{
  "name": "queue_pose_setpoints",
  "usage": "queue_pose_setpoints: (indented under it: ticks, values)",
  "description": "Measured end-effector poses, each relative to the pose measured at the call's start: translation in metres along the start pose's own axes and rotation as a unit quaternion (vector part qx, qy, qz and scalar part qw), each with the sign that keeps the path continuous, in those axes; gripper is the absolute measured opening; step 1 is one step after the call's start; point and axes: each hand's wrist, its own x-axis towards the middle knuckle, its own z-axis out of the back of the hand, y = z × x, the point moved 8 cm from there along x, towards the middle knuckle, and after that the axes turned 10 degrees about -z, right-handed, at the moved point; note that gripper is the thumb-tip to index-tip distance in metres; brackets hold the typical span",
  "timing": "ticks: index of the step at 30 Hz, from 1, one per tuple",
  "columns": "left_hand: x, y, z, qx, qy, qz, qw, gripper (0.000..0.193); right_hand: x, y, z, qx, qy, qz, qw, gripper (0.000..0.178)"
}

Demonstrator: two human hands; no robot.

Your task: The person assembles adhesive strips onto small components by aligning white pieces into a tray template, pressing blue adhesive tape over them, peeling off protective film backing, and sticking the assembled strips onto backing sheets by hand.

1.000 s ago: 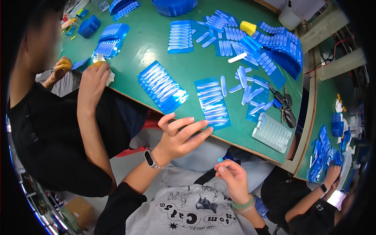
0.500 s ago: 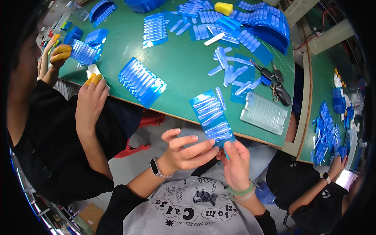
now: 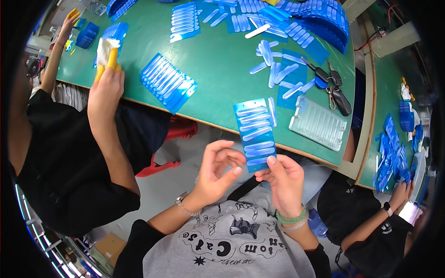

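A blue film sheet [image 3: 257, 141] bearing several glossy pale strips in a row is upright in front of me, pinched at its lower right corner by my right hand [image 3: 286, 180]. Just left of the sheet, my left hand [image 3: 214, 173] has its fingers curled loosely and thumb apart, with nothing visible in it. A loose strip [image 3: 272, 111] shows beside the sheet's upper right edge. A clear ribbed plastic tray [image 3: 319, 123] lies at the table edge, right of the sheet. Several loose strips [image 3: 272, 62] are scattered farther back.
Another strip-covered blue sheet [image 3: 168, 83] lies on the green table [image 3: 215, 78]. Keys [image 3: 332, 82] sit near the right edge, and blue piles [image 3: 320, 23] fill the back right. At left, a co-worker's hand [image 3: 107, 83] with yellow finger covers holds white cloth [image 3: 105, 50].
My left hand has come off the sheet and moved slightly left. The sheet, in my right hand, is turned more upright. The co-worker's cloth has moved onto a blue stack.
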Motion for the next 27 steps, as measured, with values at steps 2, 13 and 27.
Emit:
queue_pose_setpoints:
  ticks: [2, 13, 27]
  values:
    - [-0.001, 0.004, -0.008, -0.044, 0.022, 0.04, 0.998, 0.065, 0.0, 0.0, 0.001, -0.008, 0.002, 0.001, 1.0, 0.018]
    - [0.001, -0.002, -0.007, 0.022, -0.007, -0.025, 0.999, 0.047, 0.001, -0.001, -0.001, -0.05, 0.008, 0.046, 0.998, 0.013]
    - [-0.001, -0.005, -0.001, 0.091, -0.02, 0.011, 0.996, 0.021, 0.004, 0.002, 0.0, -0.076, -0.013, 0.093, 0.993, 0.014]
